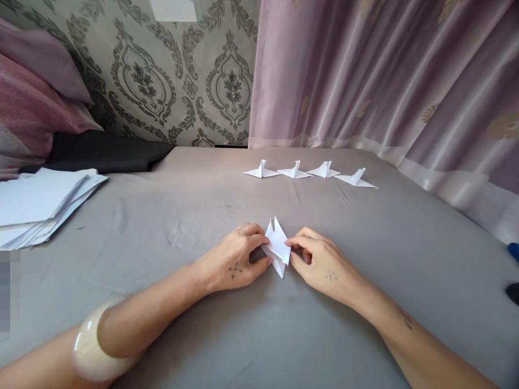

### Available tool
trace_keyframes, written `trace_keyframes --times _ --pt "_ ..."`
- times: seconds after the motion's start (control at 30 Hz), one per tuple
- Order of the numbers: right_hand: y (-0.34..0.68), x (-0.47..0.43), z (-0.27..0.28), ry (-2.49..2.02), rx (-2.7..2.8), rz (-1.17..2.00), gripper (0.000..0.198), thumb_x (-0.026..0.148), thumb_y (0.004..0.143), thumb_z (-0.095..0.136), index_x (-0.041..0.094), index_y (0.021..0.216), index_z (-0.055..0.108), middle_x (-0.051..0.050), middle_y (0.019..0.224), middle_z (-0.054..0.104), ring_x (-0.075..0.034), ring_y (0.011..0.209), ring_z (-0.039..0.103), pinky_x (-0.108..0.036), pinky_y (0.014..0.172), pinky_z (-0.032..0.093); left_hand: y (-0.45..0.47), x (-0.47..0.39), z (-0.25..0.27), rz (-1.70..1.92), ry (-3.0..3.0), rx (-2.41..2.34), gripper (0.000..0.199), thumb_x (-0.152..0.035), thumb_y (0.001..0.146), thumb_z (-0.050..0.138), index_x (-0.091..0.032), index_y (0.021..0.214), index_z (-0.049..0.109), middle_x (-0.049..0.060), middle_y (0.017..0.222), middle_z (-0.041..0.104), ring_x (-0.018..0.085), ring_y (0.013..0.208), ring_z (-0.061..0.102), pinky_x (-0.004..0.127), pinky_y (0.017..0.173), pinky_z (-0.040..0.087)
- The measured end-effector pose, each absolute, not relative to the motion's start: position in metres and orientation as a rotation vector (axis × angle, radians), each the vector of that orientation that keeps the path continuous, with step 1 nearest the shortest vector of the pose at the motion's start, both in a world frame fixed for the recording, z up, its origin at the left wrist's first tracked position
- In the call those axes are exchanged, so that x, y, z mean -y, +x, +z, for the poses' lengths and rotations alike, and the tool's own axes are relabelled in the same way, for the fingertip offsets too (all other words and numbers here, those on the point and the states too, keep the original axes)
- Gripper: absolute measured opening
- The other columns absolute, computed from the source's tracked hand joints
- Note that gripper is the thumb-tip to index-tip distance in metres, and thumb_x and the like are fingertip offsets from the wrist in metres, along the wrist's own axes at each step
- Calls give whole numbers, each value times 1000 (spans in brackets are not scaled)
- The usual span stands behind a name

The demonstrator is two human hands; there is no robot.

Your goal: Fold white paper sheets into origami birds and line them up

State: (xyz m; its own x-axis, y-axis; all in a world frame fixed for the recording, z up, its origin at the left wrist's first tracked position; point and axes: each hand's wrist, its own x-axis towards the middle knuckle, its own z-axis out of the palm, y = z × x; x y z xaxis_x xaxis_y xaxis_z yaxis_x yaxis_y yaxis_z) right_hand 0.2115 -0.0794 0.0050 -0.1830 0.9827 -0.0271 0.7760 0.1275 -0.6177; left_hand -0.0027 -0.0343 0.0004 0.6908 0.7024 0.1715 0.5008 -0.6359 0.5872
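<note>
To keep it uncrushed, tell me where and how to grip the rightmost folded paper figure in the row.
On the rightmost folded paper figure, I'd pinch the upright middle folds, coming from above and slightly right with the right hand. Those folds stand up from the grey cloth, while the pointed wings lie low and the left one sits close to the neighbouring figure.

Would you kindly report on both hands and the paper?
Left hand, right hand: both on folded paper. Paper forked at far end. Four folded figures beyond, not in the way.

Head view | texts, labels, brands, numbers, signs — none that can be read
</note>
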Motion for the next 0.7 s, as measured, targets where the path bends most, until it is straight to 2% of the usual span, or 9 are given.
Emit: trace_keyframes --times 0.13,0.27,0.5,0.6,0.7 --pt "213 76 5 -1689 1989 770 27 33 93 44 26 95 70 -2 93 61 -12 65 54 -27 62 40 -1 33 -2 578 2334 -974 19 -32 88 56 -19 96 67 9 96 64 22 86 59 32 76 47" --pt "215 70 5 -1680 1950 811 29 35 93 43 25 87 70 -1 88 60 -12 66 53 -27 63 39 2 32 -4 628 2266 -1037 18 -24 90 50 -19 86 68 6 90 64 18 78 58 28 74 45" --pt "223 48 16 -1745 1753 1264 24 37 84 53 19 75 66 1 58 57 -10 46 45 -25 48 35 7 31 4 576 2124 -1183 22 -25 87 51 -18 74 67 4 85 62 15 68 55 27 65 42" --pt "227 42 22 -1749 1777 1343 19 34 82 54 19 75 64 -1 60 62 -10 47 49 -23 48 39 10 32 9 564 2083 -1229 20 -25 85 52 -18 72 66 4 83 62 15 68 55 27 66 41" --pt "229 38 24 -1667 1817 1392 16 33 79 60 20 81 68 -3 67 65 -14 58 58 -22 47 42 11 33 11 560 2062 -1255 21 -26 84 52 -17 70 65 4 82 61 16 68 55 28 66 41"
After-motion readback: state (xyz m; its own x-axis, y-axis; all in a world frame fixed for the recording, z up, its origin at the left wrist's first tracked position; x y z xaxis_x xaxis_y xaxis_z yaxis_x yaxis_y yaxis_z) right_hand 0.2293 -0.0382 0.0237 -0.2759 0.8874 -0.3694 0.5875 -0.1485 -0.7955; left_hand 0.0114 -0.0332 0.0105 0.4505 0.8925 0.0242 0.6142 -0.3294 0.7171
